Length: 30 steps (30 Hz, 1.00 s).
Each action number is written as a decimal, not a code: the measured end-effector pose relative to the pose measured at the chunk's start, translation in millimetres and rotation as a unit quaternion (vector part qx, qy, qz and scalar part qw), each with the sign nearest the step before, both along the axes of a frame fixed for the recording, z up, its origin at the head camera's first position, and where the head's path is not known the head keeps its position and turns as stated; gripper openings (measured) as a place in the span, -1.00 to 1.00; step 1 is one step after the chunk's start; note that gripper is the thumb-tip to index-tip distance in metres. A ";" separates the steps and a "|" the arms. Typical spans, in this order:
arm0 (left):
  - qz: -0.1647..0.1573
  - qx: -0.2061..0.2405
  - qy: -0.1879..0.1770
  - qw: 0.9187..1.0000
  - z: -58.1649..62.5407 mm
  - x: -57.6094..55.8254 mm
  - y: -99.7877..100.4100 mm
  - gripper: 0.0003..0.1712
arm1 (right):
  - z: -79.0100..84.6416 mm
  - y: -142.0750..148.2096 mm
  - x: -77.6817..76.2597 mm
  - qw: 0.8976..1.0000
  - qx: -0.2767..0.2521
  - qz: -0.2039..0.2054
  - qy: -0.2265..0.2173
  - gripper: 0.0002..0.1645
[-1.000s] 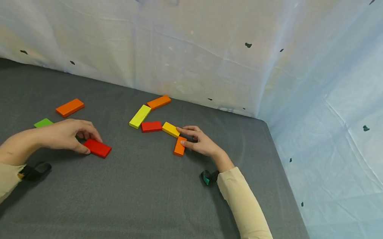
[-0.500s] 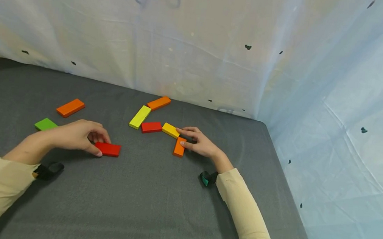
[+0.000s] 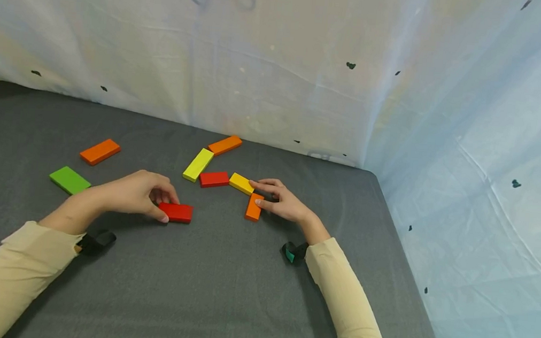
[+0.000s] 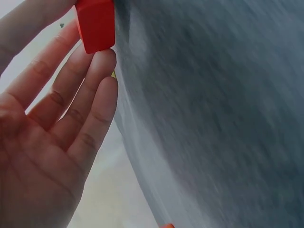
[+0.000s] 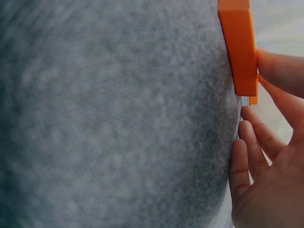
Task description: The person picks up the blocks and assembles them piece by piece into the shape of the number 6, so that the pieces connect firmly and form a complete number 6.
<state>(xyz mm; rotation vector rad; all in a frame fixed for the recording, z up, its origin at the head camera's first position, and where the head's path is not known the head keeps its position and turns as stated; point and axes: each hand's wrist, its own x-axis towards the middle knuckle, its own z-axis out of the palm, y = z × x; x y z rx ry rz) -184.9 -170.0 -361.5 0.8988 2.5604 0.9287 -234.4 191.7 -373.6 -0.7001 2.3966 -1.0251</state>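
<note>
My left hand (image 3: 135,195) pinches a red block (image 3: 178,213) between thumb and fingertips, low over the grey cloth; in the left wrist view the block's end (image 4: 98,31) shows at the fingertips. My right hand (image 3: 287,202) rests at the right end of a row of blocks. Its thumb touches an orange block (image 3: 253,208), and its index finger lies on a golden-yellow block (image 3: 241,183). The other right fingers extend loosely beside the cloth in the right wrist view. Left of the golden-yellow block, a red block (image 3: 214,179) continues the row.
A lemon-yellow block (image 3: 198,165) and a far orange block (image 3: 225,144) carry the row toward the back. On the left lie another orange block (image 3: 100,152) and a green block (image 3: 69,180). Pale sheeting (image 3: 279,73) hangs behind the grey cloth (image 3: 221,293).
The left hand has moved right with the red block, which has turned slightly and now lies nearer the row. More of the green block shows. The right hand has stayed in place.
</note>
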 end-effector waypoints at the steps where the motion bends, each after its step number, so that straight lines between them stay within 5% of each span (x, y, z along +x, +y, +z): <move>1: -0.002 0.002 -0.001 1.000 0.4 0.0 2.6 -0.68 | -0.1 -0.2 -0.1 1.000 0.000 0.000 0.001 -0.36; 30: -0.024 0.018 -0.006 1.000 1.8 -1.7 49.3 -0.70 | -2.8 1.0 -2.9 1.000 -0.005 -0.001 -0.003 -0.36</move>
